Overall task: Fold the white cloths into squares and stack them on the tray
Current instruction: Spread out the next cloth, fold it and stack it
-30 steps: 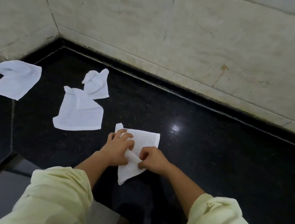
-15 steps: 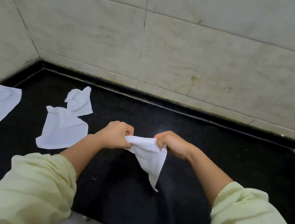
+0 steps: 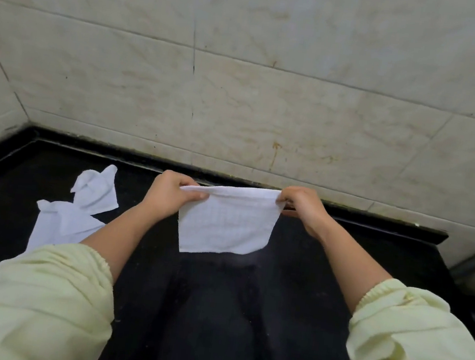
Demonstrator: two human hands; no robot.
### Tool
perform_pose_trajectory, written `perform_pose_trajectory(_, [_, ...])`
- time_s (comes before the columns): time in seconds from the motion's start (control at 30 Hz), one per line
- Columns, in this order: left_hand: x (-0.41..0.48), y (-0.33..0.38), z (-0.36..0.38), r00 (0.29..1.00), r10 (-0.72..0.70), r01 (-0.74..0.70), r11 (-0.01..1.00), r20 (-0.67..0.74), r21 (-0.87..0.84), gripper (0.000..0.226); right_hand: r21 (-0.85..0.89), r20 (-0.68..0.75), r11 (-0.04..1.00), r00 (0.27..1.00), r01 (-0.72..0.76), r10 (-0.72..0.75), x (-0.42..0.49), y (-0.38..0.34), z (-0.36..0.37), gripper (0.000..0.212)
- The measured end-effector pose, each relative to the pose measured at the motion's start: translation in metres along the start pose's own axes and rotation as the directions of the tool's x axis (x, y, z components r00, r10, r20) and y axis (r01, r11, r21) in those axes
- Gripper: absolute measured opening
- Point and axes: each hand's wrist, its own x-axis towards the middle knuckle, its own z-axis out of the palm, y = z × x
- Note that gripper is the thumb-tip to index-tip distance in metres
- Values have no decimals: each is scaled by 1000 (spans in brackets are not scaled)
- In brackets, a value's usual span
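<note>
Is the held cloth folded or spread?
Spread: the held cloth hangs flat between left hand and right hand pinching its top corners; whether doubled, cannot tell.

1. There's the white cloth (image 3: 226,226): matt woven fabric, fine grid texture.
2. Under it, the countertop (image 3: 213,325): black polished stone, faintly glossy.
3. Behind, the wall tiles (image 3: 268,109): pale, marbled, smooth, stained.
4. And the sleeves (image 3: 48,300): soft matt fabric.
</note>
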Motion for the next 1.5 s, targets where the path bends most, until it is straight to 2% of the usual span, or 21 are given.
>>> perform_pose_trajectory(0.17, [8,15,-1,999,7,3,975,46,-224,13,161,22,987,1000,-9,6,8,0,-19,28])
perform_pose_trajectory(0.37, [-1,2,8,959,-89,151,964,269,-218,16,161,138,980,986,-120,98,3,28,-32,27])
perform_pose_trajectory(0.5, [-23,-18,23,864,-198,263,961,463,-79,9,78,248,961,939,-264,238,-13,69,-33,21])
perform_pose_trajectory(0.63, [-51,-36,47,729,-277,374,927,626,-25,18,-35,305,906,859,-422,412,-32,123,-32,8])
perform_pose_trajectory(0.73, [-69,-51,63,659,-355,461,887,664,17,7,-112,302,863,810,-493,503,-43,153,-29,30])
perform_pose_trajectory(0.77, [-72,-58,68,645,-380,483,875,663,32,13,-130,300,855,802,-503,517,-44,160,-27,30])
perform_pose_trajectory(0.87, [-78,-73,77,617,-448,531,844,646,78,23,-132,285,851,803,-508,523,-49,170,-23,5])
perform_pose_trajectory(0.9, [-77,-78,79,609,-461,543,836,645,84,22,-128,271,857,813,-500,515,-48,171,-22,4])
perform_pose_trajectory(1.03, [-73,-94,82,622,-498,570,817,605,87,18,-132,215,890,864,-436,455,-39,172,-16,5])
perform_pose_trajectory(1.17, [-65,-98,88,713,-507,584,811,485,-10,18,-191,178,923,913,-333,366,-29,172,-6,16])
perform_pose_trajectory(1.23, [-59,-100,91,752,-521,584,811,404,-43,27,-240,161,933,937,-269,311,-23,176,-2,20])
perform_pose_trajectory(1.37, [-49,-113,98,801,-530,556,831,278,-17,37,-383,85,901,964,-203,253,-9,185,8,30])
perform_pose_trajectory(1.5, [-39,-120,103,820,-516,516,854,249,71,27,-494,30,857,982,-146,184,-1,185,17,25])
